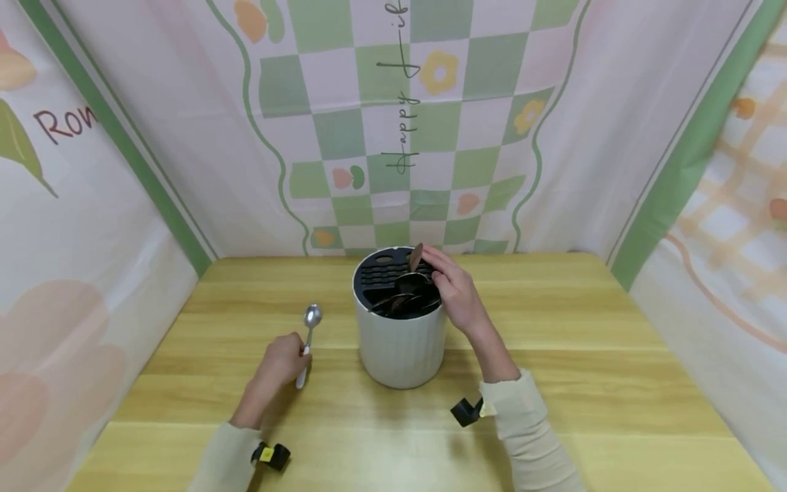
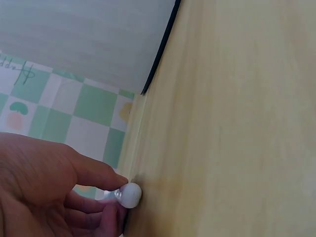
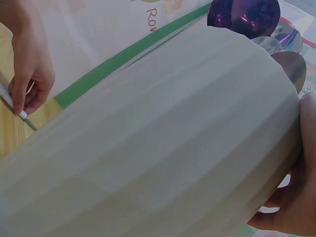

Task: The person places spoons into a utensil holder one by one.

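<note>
In the head view my left hand (image 1: 283,359) pinches the white handle of a metal spoon (image 1: 312,316), whose bowl points away from me. The handle's rounded white end (image 2: 130,195) shows between thumb and fingers in the left wrist view. My right hand (image 1: 456,290) grips the upper right side of a white ribbed utensil holder (image 1: 402,352). Some of its fingers are hidden behind the holder in the right wrist view. Several dark, shiny spoons (image 3: 256,19) stand bowl up in the holder, one (image 1: 416,257) close to my right fingertips.
The holder has a black slotted top (image 1: 384,275) and stands on a wooden table (image 1: 572,383). Behind the table hangs a green-and-white checked cloth (image 1: 381,130); patterned cloths also close off both sides. A black wrist camera (image 1: 467,412) sits by the right sleeve.
</note>
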A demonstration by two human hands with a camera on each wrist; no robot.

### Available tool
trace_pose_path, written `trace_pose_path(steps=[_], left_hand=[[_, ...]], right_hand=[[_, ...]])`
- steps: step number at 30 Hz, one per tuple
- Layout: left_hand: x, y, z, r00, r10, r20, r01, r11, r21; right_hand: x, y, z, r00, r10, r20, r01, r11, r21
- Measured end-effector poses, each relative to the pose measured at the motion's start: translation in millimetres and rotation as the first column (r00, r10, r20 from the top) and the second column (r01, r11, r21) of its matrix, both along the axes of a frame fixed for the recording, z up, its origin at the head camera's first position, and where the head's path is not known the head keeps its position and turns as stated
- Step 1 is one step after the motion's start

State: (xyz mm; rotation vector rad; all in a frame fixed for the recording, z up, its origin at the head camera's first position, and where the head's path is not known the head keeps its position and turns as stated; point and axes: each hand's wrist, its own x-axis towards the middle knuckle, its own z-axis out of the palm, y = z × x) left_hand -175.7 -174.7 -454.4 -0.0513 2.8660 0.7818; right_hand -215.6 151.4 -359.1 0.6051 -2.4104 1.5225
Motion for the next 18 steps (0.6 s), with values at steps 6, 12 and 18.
trace_pose_path(steps=[6, 12, 18], left_hand=[[-1.2, 0.4, 2.4, 1.0, 0.007, 0.021, -0.006, 1.0, -0.006], [-1.4, 1.7, 6.0, 0.999, 0.009, 0.039, -0.009, 1.0, -0.002], [0.1, 1.7, 6.4, 0.999, 0.014, 0.037, -0.014, 1.0, 0.015]], right_hand=[[-0.6, -0.2, -0.7, 1.0, -0.009, 0.005, 0.009, 1.0, 0.012], [-1.4, -0.3, -0.6, 1.0, -0.006, 0.004, 0.006, 1.0, 0.0], [-0.9, -1.2, -2.3, 0.999, -0.015, -0.032, 0.015, 1.0, 0.007]])
